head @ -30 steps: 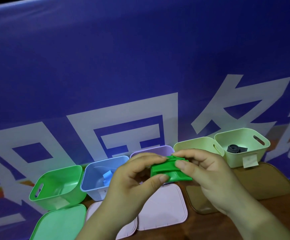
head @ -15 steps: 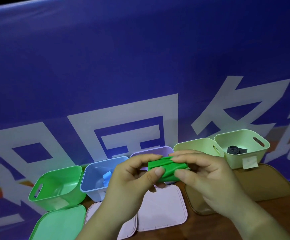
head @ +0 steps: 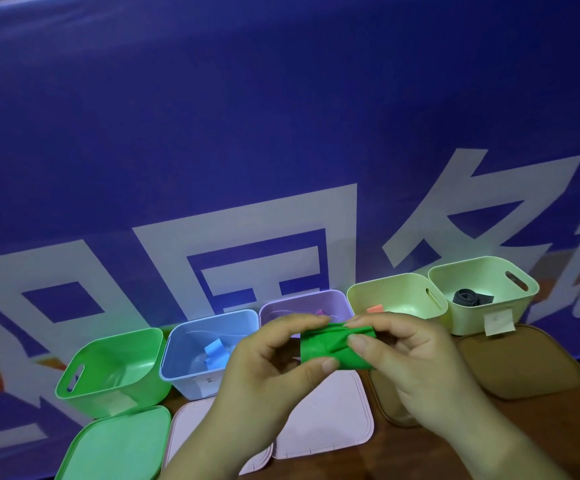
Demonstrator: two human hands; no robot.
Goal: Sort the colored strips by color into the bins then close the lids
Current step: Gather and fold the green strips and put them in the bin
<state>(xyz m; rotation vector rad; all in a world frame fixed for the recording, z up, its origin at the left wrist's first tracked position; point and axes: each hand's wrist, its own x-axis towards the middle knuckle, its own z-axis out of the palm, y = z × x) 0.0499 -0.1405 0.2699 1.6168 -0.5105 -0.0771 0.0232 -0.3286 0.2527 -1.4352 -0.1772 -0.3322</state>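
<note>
Both hands pinch the folded green strip (head: 335,348) in mid-air, long axis lying left-right, left hand (head: 264,372) nearer the open green bin (head: 115,370) far leftward, right hand (head: 410,368) opposite.

Left hand (head: 264,372) and right hand (head: 416,368) meet mid-air, thumbs and forefingers curled in a pinching grip.

hands (head: 344,368) pinching green strip (head: 330,348) (folded), open bins (head: 115,372)
</note>
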